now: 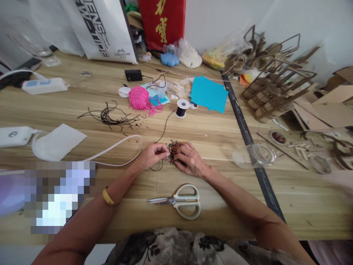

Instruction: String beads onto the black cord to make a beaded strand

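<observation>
Currently, my left fingers [158, 147] pinch, right fingers [184, 158] curl over multicoloured round beads [173, 146]; contents unclear. Apparently selecting; next pick needs precision.

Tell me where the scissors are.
In the head view, the scissors lie on the table, near the centre, between the left forearm and right forearm, just below the bead pile.

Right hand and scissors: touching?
Apart. The head view shows a strip of wooden tabletop between the right hand and the upper handle loop of the scissors.
</observation>
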{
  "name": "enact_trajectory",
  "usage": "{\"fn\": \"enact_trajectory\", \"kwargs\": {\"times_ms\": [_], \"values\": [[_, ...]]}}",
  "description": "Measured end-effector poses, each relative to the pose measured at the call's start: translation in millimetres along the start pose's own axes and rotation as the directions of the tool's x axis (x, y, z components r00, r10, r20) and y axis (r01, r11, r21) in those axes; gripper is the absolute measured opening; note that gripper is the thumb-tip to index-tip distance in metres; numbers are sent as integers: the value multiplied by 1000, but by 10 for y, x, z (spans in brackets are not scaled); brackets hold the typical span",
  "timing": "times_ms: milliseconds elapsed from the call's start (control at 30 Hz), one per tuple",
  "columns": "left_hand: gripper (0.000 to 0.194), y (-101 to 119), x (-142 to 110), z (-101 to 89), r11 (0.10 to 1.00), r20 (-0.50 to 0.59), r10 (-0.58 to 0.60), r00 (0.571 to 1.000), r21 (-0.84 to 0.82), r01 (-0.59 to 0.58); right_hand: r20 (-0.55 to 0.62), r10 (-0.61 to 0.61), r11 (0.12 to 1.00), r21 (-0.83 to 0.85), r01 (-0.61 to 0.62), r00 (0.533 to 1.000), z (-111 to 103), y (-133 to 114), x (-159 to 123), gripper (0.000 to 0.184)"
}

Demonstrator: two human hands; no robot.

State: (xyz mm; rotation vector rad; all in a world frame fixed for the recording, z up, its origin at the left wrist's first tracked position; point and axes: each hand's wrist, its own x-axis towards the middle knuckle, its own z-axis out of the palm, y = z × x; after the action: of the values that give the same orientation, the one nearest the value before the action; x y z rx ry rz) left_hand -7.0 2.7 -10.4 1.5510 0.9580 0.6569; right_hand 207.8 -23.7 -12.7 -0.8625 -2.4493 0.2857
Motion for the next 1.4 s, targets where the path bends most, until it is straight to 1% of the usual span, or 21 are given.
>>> {"fn": "enact_trajectory", "kwargs": {"times_ms": [100, 233, 367, 567, 733, 900, 1000, 1167, 1400], "values": [[20, -9, 0, -2, 1000, -2, 4, 1000, -2, -4, -23, -5, 1000, 26, 5, 1000, -6, 4, -2, 9], [22, 6, -6, 7, 1000, 2, -9, 1000, -25, 9, -112, 5, 995, 98, 6, 994, -39, 2, -1, 7], [21, 78, -29, 41, 1000, -27, -14, 1000, -26, 13, -208, 32, 988, 155, 1, 978, -51, -5, 2, 6], [19, 192, -67, 105, 1000, -49, -22, 999, -23, 21, -265, 70, 973, 232, -7, 962, -32, -31, 9, 6], [16, 246, -94, 128, 1000, -73, -2, 997, 1, 2, -296, 78, 969, 247, -3, 952, -34, -64, 22, 6], [15, 254, -101, 146, 998, -79, 38, 996, 47, -34, -312, 80, 964, 265, 6, 947, -51, -94, 38, 7], [15, 256, -98, 159, 995, -95, 63, 993, 89, -54, -318, 102, 956, 295, -4, 942, -48, -95, 36, 7], [14, 255, -95, 174, 988, -114, 100, 988, 130, -85, -293, 123, 949, 313, -27, 948, -37, -81, 23, 7], [14, 241, -100, 188, 984, -103, 126, 987, 137, -112, -293, 112, 938, 347, -3, 949, -35, -89, 21, 9]]}}
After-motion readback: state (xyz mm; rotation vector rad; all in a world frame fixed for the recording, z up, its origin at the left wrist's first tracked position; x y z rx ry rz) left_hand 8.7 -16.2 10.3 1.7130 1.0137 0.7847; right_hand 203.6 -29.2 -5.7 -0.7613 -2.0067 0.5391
